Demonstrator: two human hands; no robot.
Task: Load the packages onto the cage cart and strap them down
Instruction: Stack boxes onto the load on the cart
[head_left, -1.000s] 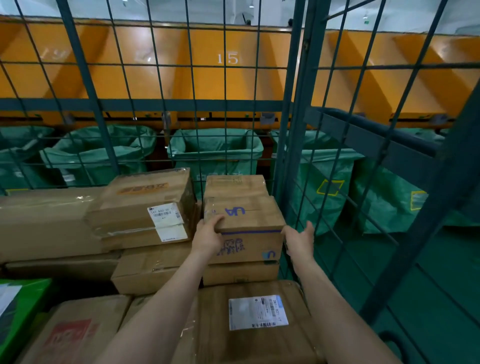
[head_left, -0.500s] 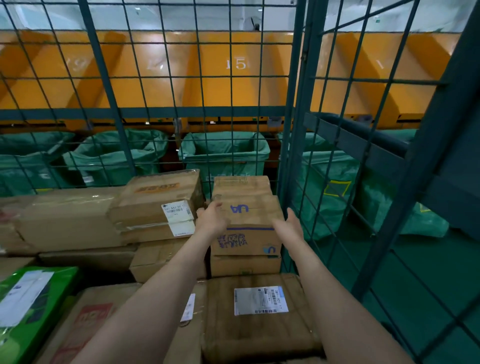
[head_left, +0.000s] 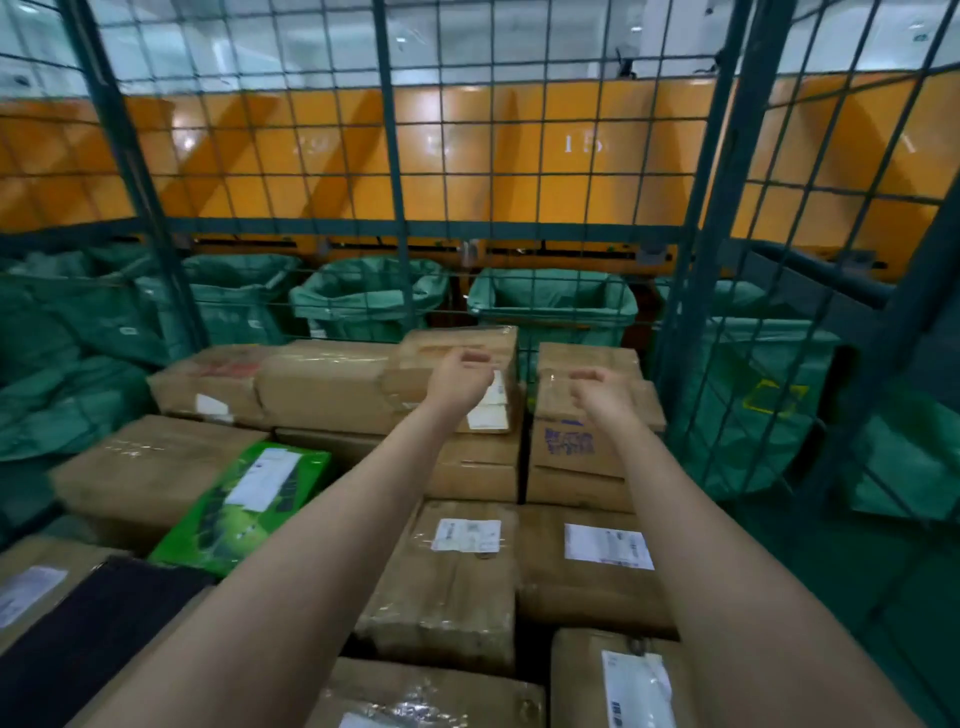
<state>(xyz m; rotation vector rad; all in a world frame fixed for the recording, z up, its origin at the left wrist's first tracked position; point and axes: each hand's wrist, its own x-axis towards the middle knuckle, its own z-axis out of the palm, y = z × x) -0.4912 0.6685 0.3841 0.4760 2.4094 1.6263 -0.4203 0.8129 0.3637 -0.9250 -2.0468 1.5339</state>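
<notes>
Head view: left hand (head_left: 462, 384) and right hand (head_left: 597, 392) both loosely curled, empty, hovering over stacked cartons (head_left: 332, 384) at 12 o'clock inside cage cart (head_left: 387, 156). Purple-printed carton (head_left: 571, 447) tops stack under right hand, near corner post (head_left: 727, 156) at 1 o'clock. Risk: unstrapped top tier may slide if cart rolls. Legible: "15" on orange chute (head_left: 584, 143); shipping labels (head_left: 466, 534) unreadable.

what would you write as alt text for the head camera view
Left hand and right hand hover empty, fingers loosely curled, over stacked cardboard boxes inside a wire cage cart. A green package lies among them at left; green sacks stand beyond the mesh.
</notes>
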